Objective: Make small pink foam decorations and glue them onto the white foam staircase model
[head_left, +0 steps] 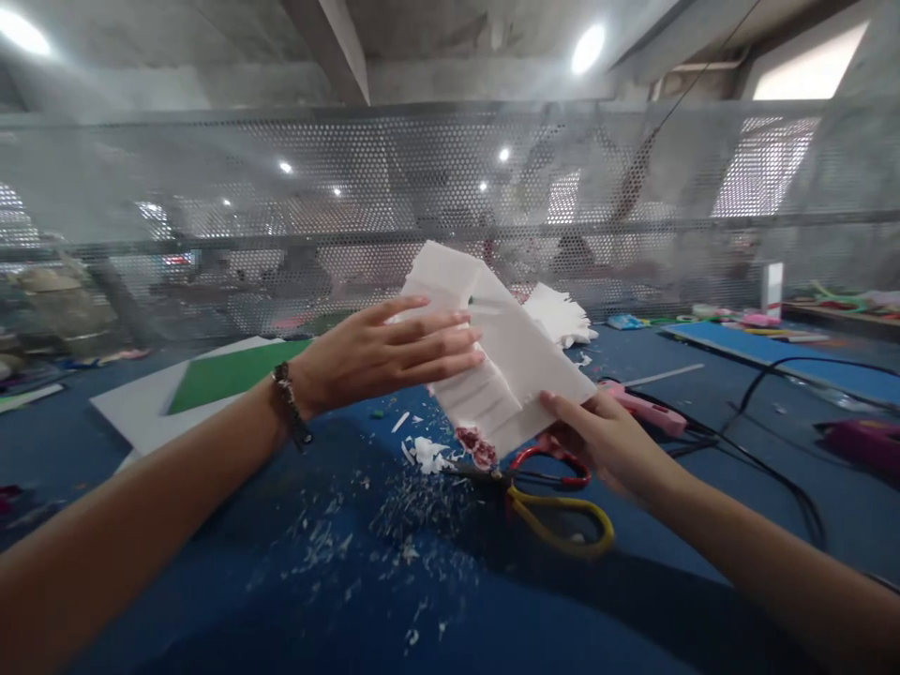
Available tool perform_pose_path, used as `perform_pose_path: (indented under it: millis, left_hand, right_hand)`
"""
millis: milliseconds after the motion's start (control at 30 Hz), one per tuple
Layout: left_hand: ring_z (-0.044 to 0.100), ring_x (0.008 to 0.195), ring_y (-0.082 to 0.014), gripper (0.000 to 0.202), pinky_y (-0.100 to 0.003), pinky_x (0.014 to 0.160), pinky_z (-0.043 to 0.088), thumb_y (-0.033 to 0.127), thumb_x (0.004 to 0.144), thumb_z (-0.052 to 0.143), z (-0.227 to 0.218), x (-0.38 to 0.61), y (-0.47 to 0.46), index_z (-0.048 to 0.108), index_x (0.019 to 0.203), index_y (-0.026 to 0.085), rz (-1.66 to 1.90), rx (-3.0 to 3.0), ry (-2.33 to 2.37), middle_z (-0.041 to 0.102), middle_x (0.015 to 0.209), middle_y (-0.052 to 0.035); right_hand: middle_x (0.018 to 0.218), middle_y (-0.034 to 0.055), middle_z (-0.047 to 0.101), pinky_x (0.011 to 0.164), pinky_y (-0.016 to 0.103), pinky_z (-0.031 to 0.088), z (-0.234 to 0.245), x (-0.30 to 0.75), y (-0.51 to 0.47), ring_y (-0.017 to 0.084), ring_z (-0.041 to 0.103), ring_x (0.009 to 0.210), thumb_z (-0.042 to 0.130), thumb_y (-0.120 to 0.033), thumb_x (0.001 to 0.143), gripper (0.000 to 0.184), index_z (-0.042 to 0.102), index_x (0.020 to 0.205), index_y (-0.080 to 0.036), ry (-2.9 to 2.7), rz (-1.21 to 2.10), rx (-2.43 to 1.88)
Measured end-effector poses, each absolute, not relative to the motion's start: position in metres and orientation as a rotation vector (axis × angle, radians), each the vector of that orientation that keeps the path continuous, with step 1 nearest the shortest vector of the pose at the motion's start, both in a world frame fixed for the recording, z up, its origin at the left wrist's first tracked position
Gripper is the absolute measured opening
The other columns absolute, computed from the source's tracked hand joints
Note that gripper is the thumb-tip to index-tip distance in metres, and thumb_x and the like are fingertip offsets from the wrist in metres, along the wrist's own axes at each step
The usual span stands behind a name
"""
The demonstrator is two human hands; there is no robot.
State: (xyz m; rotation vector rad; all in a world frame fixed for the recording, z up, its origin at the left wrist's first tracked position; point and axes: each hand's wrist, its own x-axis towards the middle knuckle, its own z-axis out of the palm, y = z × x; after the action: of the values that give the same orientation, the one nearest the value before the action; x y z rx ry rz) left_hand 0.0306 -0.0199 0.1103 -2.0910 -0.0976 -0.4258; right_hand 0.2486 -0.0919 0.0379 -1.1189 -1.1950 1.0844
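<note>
A folded white paper or foam-sheet piece (520,342) is held up above the blue table, tilted, with a reddish-pink patch on its lower corner. My right hand (597,436) pinches its lower right edge between thumb and fingers. Across its left face lies my left hand (394,352), fingers stretched out and flat, touching the surface. Just beneath the piece, scissors (562,511) with one red and one yellow handle loop rest on the table. White scraps (428,455) lie beside their blades, which are partly hidden.
A pink glue gun (647,410) with black cables lies at right, and a purple tool (858,442) farther right. Green and white sheets (225,380) lie at left. Behind stand crumpled white paper (559,317), a blue board (773,352) and a perforated metal screen (352,197).
</note>
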Motion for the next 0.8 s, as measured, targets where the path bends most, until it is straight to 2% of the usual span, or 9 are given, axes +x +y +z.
perform_pose_path:
  millis: [133, 267, 433, 533, 633, 800]
  left_hand:
    - [0.044, 0.106, -0.0195, 0.037, -0.035, 0.091, 0.035, 0.013, 0.078, 0.049, 0.099, 0.023, -0.022, 0.045, 0.114, 0.020, -0.629, -2.088, -0.192, 0.050, 0.117, -0.0065]
    - [0.047, 0.091, -0.0168, 0.022, -0.029, 0.080, 0.040, 0.013, 0.077, 0.051, 0.072, 0.018, -0.030, 0.054, 0.098, 0.020, -0.835, -2.299, -0.159, 0.054, 0.103, -0.0043]
    - [0.048, 0.085, -0.0149, 0.019, -0.028, 0.076, 0.039, 0.021, 0.081, 0.047, 0.045, 0.017, -0.033, 0.054, 0.098, 0.022, -0.852, -2.504, -0.261, 0.058, 0.096, -0.0026]
    - [0.048, 0.082, -0.0143, 0.013, -0.028, 0.075, 0.037, 0.027, 0.081, 0.048, 0.039, 0.016, -0.030, 0.057, 0.090, 0.024, -0.973, -2.574, -0.290, 0.060, 0.090, -0.0006]
    - [0.048, 0.078, -0.0137, 0.012, -0.028, 0.073, 0.036, 0.027, 0.082, 0.047, 0.039, 0.016, -0.028, 0.058, 0.085, 0.025, -1.001, -2.625, -0.272, 0.061, 0.087, 0.0002]
    - [0.048, 0.078, -0.0137, 0.012, -0.027, 0.073, 0.035, 0.025, 0.082, 0.047, 0.041, 0.015, -0.026, 0.059, 0.085, 0.023, -0.910, -2.723, -0.234, 0.061, 0.086, -0.0007]
  right_hand:
    - [0.048, -0.0008, 0.057, 0.047, 0.019, 0.044, 0.036, 0.246, -0.095, 0.008, 0.054, 0.045, 0.061, -0.034, 0.064, 0.021, 0.056, 0.065, -0.014, -1.135, 1.139, -1.095]
    - [0.056, 0.0006, 0.062, 0.052, 0.021, 0.047, 0.033, 0.243, -0.099, 0.009, 0.057, 0.052, 0.064, -0.032, 0.062, 0.019, 0.059, 0.068, -0.014, -1.121, 1.161, -1.063]
    - [0.060, 0.0014, 0.064, 0.056, 0.022, 0.048, 0.029, 0.237, -0.102, 0.009, 0.058, 0.052, 0.064, -0.032, 0.064, 0.018, 0.061, 0.069, -0.015, -1.125, 1.210, -1.073]
    - [0.059, 0.0018, 0.064, 0.056, 0.021, 0.048, 0.027, 0.236, -0.103, 0.010, 0.059, 0.054, 0.063, -0.032, 0.066, 0.019, 0.061, 0.071, -0.014, -1.126, 1.249, -1.091]
    - [0.058, 0.0015, 0.064, 0.056, 0.019, 0.047, 0.025, 0.237, -0.104, 0.009, 0.059, 0.055, 0.063, -0.033, 0.066, 0.021, 0.061, 0.071, -0.013, -1.118, 1.284, -1.119]
    - [0.061, 0.0013, 0.064, 0.056, 0.017, 0.047, 0.023, 0.238, -0.105, 0.007, 0.058, 0.055, 0.063, -0.032, 0.068, 0.019, 0.061, 0.073, -0.013, -1.089, 1.350, -1.111]
